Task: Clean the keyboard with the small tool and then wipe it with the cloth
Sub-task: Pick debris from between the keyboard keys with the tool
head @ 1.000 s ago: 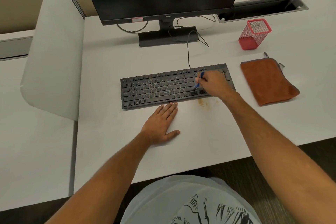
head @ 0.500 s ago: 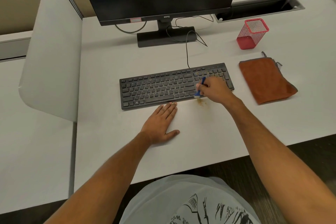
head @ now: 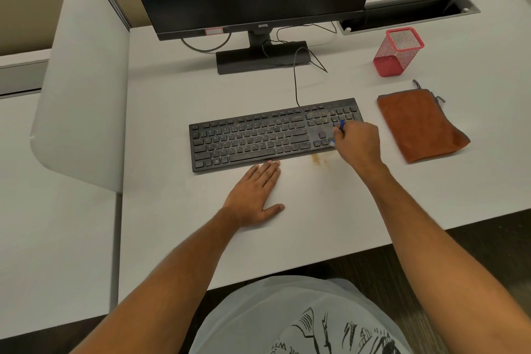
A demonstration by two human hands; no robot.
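Keyboard (head: 273, 135) lies across the middle of the white desk (head: 330, 210), its long side roughly parallel to the near edge and its cable running back toward the monitor stand (head: 263, 59). Your right hand (head: 357, 142) sits over the keyboard's right end, above the number pad, with the fingers curled round a small blue tool (head: 341, 125). Only the blue handle pokes out above your knuckles, with a pale tip low by the keys; the tip looks to be touching them, though it is blurred and you cannot be sure. Some of the keys at that right end carry a yellowish dusting. A small patch of tan crumbs (head: 316, 158) lies on the desk just in front of the keyboard's near edge, to the left of your right wrist.

Your left hand (head: 255, 195) lies flat on the desk, palm down, fingers straight and together, holding nothing. Its fingertips touch or nearly touch the keyboard's near edge below the space bar, and the thumb points right.

The orange-brown cloth (head: 418, 125) rests toward the right edge of the desk, just beside the keyboard's right end and apart from your hand. Behind it, nearer the far right corner, stands a red mesh cup (head: 398, 52).
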